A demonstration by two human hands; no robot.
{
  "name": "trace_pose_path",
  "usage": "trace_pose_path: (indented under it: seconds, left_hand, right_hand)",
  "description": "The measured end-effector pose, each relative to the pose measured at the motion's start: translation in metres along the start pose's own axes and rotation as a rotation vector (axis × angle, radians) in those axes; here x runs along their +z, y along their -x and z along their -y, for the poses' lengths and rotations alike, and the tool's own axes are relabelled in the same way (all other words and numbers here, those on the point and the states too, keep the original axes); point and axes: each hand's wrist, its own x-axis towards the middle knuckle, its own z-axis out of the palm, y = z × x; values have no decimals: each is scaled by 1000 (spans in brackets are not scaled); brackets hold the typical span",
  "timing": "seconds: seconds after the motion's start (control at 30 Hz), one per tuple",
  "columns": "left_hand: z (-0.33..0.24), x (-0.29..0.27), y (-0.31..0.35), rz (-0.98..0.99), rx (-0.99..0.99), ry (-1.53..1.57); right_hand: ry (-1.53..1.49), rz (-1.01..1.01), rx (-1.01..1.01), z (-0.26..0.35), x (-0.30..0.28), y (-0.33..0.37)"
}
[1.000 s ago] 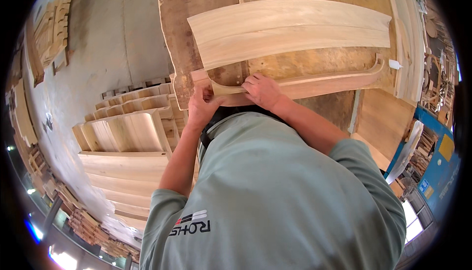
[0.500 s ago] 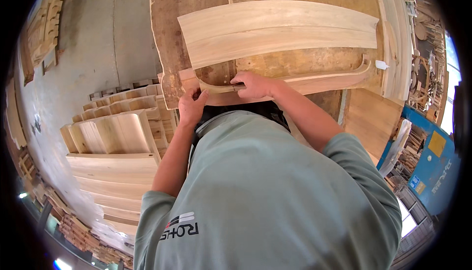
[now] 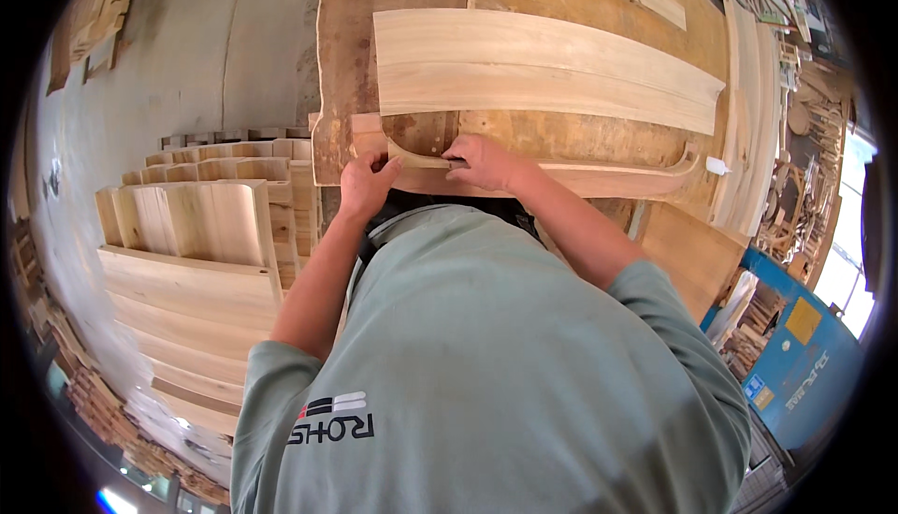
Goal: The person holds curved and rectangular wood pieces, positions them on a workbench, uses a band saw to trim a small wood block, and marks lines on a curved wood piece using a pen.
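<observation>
A long pale wooden rail (image 3: pixel 599 177) with upward-curving ends lies along the near edge of the workbench (image 3: pixel 351 74). My left hand (image 3: pixel 368 185) is at its left end, with thumb and fingers closed on the wood. Just to the right, my right hand (image 3: pixel 482 162) is bent over the same rail, its fingers closed around a small dark piece that is mostly hidden. A wide pale wooden panel (image 3: pixel 547 70) lies flat on the bench beyond both hands. Beside my left hand sits a small wood block (image 3: pixel 368 124).
Stacked wooden parts (image 3: pixel 187 219) and boards (image 3: pixel 178 299) stand on the left. Long boards (image 3: pixel 748 112) lie along the bench's right side, near a small white item (image 3: pixel 717 166). A blue machine or bin (image 3: pixel 804 364) stands at lower right.
The view has shifted, so bench and panel appear a little further right. My right hand has moved slightly along the rail; my left hand stays at its end.
</observation>
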Motion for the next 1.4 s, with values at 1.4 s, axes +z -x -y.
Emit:
trace_pose_path:
  seconds: [1.4]
  left_hand:
    - [2,8,3,-54,-66,105]
  right_hand:
    - [225,-384,-132,46,33,-25]
